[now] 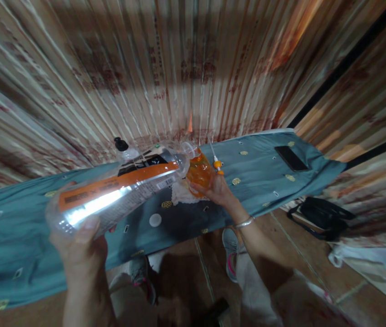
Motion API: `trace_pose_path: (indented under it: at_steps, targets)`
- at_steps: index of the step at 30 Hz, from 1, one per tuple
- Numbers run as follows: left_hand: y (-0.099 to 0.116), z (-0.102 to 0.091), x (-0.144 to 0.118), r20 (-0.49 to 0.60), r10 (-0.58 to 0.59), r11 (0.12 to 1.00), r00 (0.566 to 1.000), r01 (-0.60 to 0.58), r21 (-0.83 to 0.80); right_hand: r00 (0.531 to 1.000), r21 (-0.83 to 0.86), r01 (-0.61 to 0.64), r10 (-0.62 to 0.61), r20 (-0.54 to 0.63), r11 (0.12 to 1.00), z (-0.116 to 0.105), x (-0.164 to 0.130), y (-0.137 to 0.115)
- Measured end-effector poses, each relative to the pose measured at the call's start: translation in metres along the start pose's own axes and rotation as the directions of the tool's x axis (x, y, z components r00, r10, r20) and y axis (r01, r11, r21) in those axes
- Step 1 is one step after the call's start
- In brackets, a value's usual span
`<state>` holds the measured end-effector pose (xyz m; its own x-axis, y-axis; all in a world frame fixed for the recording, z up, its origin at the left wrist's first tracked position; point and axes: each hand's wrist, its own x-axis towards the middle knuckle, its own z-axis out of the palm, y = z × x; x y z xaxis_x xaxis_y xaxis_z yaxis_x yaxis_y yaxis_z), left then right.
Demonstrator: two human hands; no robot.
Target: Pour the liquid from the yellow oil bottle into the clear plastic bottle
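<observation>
My left hand (pixel 79 245) grips the base of a large clear plastic bottle (pixel 121 188) with an orange label, tipped almost flat so its mouth points right. My right hand (pixel 218 188) holds a small clear bottle (pixel 198 170) with orange liquid in it, its open mouth touching the big bottle's mouth. Both are above a table covered in a blue-grey patterned cloth (pixel 261 181). A white cap (pixel 155 220) lies on the cloth below the big bottle. A white folded cloth (pixel 181 194) sits under the small bottle.
A black phone (pixel 291 158) lies on the cloth at the far right. A bottle with a black cap (pixel 121 144) stands behind the large bottle. A small orange and white nozzle (pixel 217 164) is by my right hand. A black bag (pixel 322 217) rests on the floor. Striped curtains hang behind.
</observation>
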<state>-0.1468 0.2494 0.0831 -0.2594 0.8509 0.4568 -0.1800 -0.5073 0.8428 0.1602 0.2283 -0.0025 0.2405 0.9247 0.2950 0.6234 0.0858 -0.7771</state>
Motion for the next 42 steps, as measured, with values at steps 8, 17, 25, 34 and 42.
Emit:
trace_pose_path:
  at_steps: [8, 17, 25, 34, 42]
  targets:
    - [0.0000, 0.0019, 0.0008, -0.012, -0.003, 0.999, 1.000, 0.002, -0.032, 1.000, 0.058, -0.025, 0.024, 0.004, 0.998, -0.0028, 0.0002, -0.0025]
    - [0.0019, 0.0026, -0.0002, -0.021, -0.029, 0.999, 0.999, 0.029, -0.029, 1.000, 0.086, -0.011, 0.011, 0.008, 0.996, 0.0005, 0.0002, 0.0017]
    - [0.0008, 0.0004, -0.0005, -0.001, -0.010, 1.000, 1.000, 0.010, -0.011, 1.000, 0.075, -0.001, 0.002, -0.006, 0.997, 0.0011, 0.0006, 0.0038]
    - [0.0017, 0.0009, -0.0004, -0.010, -0.019, 1.000, 1.000, 0.019, 0.022, 1.000, 0.086, -0.011, 0.011, -0.007, 0.996, 0.0036, 0.0007, 0.0067]
    - [0.0027, 0.0022, -0.0010, 0.001, -0.013, 0.999, 1.000, 0.013, 0.052, 1.000, 0.065, -0.011, 0.012, -0.016, 0.998, 0.0020, 0.0006, 0.0042]
